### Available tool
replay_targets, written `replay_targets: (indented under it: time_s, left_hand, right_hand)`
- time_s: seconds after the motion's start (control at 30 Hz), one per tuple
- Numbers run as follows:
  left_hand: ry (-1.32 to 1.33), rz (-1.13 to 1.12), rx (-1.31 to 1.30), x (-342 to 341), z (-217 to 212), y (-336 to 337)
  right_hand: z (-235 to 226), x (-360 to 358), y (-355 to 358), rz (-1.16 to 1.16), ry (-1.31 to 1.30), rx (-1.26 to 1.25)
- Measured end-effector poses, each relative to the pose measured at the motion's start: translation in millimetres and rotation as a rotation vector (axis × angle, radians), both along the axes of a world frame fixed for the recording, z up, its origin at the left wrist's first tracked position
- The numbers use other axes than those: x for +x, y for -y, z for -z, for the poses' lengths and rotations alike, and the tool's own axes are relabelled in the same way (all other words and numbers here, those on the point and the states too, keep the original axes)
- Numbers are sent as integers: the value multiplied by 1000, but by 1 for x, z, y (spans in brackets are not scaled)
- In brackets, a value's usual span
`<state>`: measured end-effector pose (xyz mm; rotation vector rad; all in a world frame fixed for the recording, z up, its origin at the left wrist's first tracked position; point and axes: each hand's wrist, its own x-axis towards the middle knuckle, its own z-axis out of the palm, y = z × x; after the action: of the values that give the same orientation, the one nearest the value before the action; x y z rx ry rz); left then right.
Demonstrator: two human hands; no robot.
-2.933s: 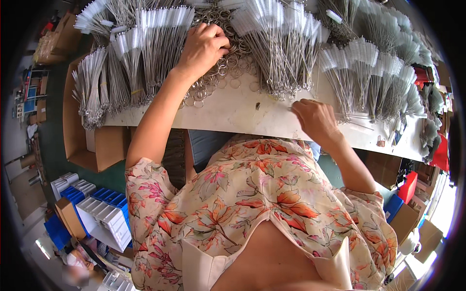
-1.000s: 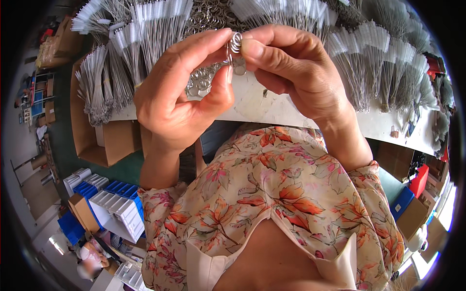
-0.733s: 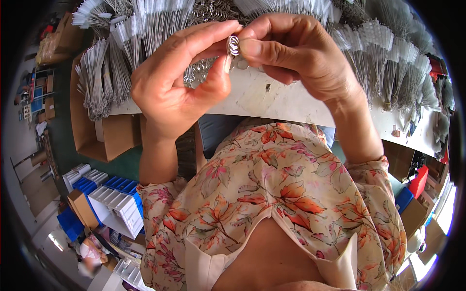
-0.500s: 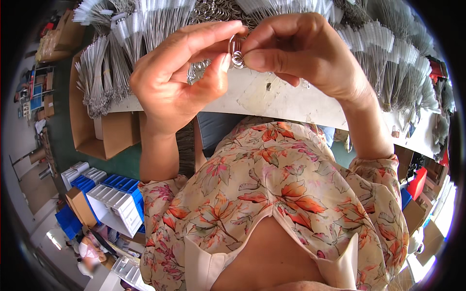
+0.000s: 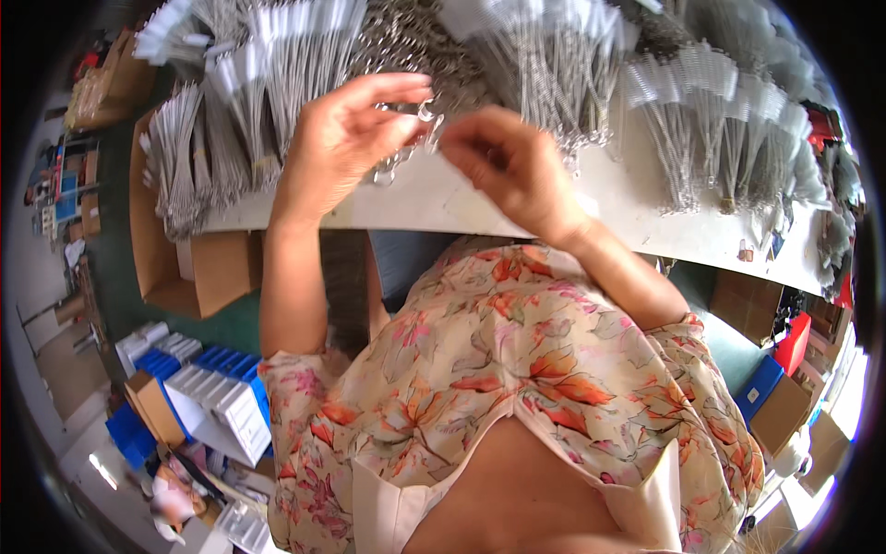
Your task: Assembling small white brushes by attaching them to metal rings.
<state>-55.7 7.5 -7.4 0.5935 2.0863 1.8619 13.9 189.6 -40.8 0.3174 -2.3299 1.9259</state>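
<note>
Over the near edge of the white table, my left hand (image 5: 346, 148) pinches a small shiny metal ring (image 5: 425, 112) between thumb and fingertips. More bright metal hangs just below the ring, too blurred to make out. Beside it on the right is my right hand (image 5: 517, 171), its fingers curled and smeared by motion; whether they hold anything is hidden. Behind both hands lies a heap of small metal rings (image 5: 403, 37). Bundles of thin wire brushes (image 5: 309, 65) with white bristles stand to its left, and further brush bundles (image 5: 544, 65) to its right.
The white table (image 5: 443, 208) runs across in front of me. An open cardboard box (image 5: 198, 272) stands below its left end. Blue and white plastic bins (image 5: 217, 397) are farther down on the left. Another person (image 5: 175, 494) shows at the lower left.
Both hands have moved down in the view and away from each other a little. My right hand has come off the ring, which stays in my left fingertips.
</note>
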Motion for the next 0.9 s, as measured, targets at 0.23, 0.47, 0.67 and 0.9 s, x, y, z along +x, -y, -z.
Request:
replay_targets:
  time_s: [0.23,0.47,0.67,0.9]
  left_hand:
    - [-285,-368,-1173,-81,35,30]
    - [-343,-408,-1049,-88,52,47]
    - [-349,-425,-981,-84,51,50]
    - [-375,-450,-1238,-61,28,29]
  right_hand:
    - [58,24,6,-237,-408,714]
    - [20,-18,-74,249,-374,511]
    - [16,-64,-173,564,149,971]
    - [17,-77,-190,433,307,907]
